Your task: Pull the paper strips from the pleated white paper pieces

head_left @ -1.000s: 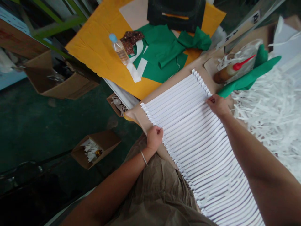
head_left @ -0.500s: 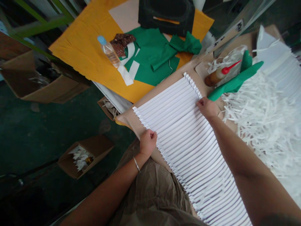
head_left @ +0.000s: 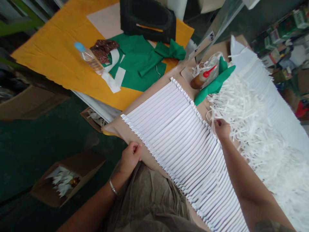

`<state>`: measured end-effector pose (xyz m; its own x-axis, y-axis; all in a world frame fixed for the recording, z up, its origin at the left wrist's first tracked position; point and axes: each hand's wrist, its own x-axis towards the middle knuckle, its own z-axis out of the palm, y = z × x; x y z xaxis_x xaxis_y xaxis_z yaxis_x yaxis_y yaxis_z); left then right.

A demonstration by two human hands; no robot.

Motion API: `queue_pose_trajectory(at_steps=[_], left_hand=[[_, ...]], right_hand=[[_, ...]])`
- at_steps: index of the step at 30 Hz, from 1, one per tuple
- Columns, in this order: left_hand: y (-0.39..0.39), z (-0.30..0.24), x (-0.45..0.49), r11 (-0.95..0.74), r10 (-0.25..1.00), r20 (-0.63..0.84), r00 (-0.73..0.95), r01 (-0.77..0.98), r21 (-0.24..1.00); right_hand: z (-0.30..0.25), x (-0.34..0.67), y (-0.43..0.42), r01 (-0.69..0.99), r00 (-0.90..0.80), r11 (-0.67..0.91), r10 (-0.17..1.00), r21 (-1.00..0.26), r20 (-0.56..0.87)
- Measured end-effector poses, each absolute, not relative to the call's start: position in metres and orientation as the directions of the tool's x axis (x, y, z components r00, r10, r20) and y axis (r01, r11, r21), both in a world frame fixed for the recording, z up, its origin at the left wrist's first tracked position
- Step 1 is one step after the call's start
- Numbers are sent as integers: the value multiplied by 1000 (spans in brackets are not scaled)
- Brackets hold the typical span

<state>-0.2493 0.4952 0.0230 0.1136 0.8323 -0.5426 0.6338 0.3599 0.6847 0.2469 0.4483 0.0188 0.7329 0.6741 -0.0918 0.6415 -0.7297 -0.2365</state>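
Note:
A long row of overlapping white paper pieces point(head_left: 166, 119) with stepped, tabbed ends lies across the brown-covered table. My left hand point(head_left: 130, 158) is beside the row's near edge, apart from it, fingers curled in and nothing visible between them. Past the far edge, my right hand point(head_left: 222, 129) pinches a thin white strip point(head_left: 211, 116) at the border of a heap of loose white strips point(head_left: 251, 125). The strip is partly hidden by my fingers.
Beyond the row are a red-tipped squeeze bottle point(head_left: 200, 79) and green cloth point(head_left: 214, 86). A yellow-covered table point(head_left: 55, 45) holds a water bottle point(head_left: 90, 59), more green cloth point(head_left: 135, 48) and a black object point(head_left: 149, 16). A cardboard box point(head_left: 89, 169) with white scraps stands on the floor.
My right hand has left the row's far edge and moved over to the strip heap. My left hand has drawn back off the near edge. The view has swung right.

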Motion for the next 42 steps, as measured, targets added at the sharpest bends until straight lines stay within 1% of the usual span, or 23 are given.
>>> queue_pose_trajectory(at_steps=[2, 4, 7, 9, 11, 13, 14, 15, 16, 17, 18, 19, 20, 21, 22, 23, 25, 29, 32, 36, 39, 42], left_hand=[[493, 26, -245, 361, 824, -551, 133, 626, 691], [491, 29, -236, 359, 818, -553, 155, 614, 703], [490, 38, -220, 359, 821, -542, 180, 576, 735], [491, 46, -212, 365, 817, -538, 205, 538, 760], [492, 54, -206, 347, 812, -528, 248, 523, 779], [492, 64, -199, 279, 810, -498, 310, 544, 792], [492, 69, -193, 228, 808, -473, 351, 555, 800], [491, 74, -186, 171, 803, -440, 401, 552, 816], [489, 79, -177, 115, 792, -400, 461, 531, 840], [487, 84, -166, 67, 773, -357, 525, 492, 868], [485, 89, -155, 34, 744, -316, 589, 439, 898], [482, 93, -144, 23, 706, -290, 646, 387, 922], [480, 96, -135, 34, 660, -284, 695, 350, 936], [479, 98, -128, 61, 609, -298, 735, 332, 941], [478, 98, -124, 100, 559, -328, 762, 331, 938], [478, 97, -125, 141, 518, -366, 773, 345, 928], [480, 91, -138, 211, 490, -443, 750, 392, 896], [488, 70, -194, 308, 598, -551, 583, 467, 829], [489, 53, -230, 331, 668, -556, 495, 472, 817], [487, 38, -248, 380, 728, -565, 389, 457, 804], [490, 34, -245, 428, 760, -582, 290, 451, 783], [499, 33, -239, 439, 788, -576, 218, 456, 774]], right_hand=[[14, 244, 450, 681, 690, -695, 714, -231, -119], [10, 238, 463, 696, 675, -693, 721, -190, -154], [8, 230, 487, 670, 705, -739, 663, -70, -252], [13, 228, 497, 671, 711, -742, 646, -8, -278], [24, 223, 497, 701, 700, -713, 677, 33, -226], [40, 211, 488, 760, 646, -647, 739, 70, -188], [50, 200, 480, 793, 604, -604, 767, 76, -216], [60, 186, 471, 829, 549, -556, 787, 62, -282], [72, 169, 462, 864, 470, -504, 796, 13, -381], [84, 150, 452, 888, 366, -454, 794, -72, -485], [96, 129, 444, 893, 234, -405, 789, -195, -568], [108, 110, 436, 870, 83, -358, 783, -338, -616], [118, 92, 430, 818, -47, -329, 779, -472, -625], [128, 78, 425, 756, -146, -314, 775, -575, -615], [135, 69, 422, 704, -207, -306, 774, -641, -598], [140, 65, 420, 676, -231, -305, 776, -670, -587], [143, 70, 420, 684, -208, -318, 778, -657, -593], [131, 99, 430, 753, -119, -331, 782, -568, -612], [116, 108, 442, 798, -83, -281, 825, -533, -559], [94, 111, 464, 790, -1, -276, 893, -547, -451], [80, 120, 483, 762, 47, -312, 900, -568, -432], [72, 130, 502, 726, 70, -337, 903, -599, -424]])
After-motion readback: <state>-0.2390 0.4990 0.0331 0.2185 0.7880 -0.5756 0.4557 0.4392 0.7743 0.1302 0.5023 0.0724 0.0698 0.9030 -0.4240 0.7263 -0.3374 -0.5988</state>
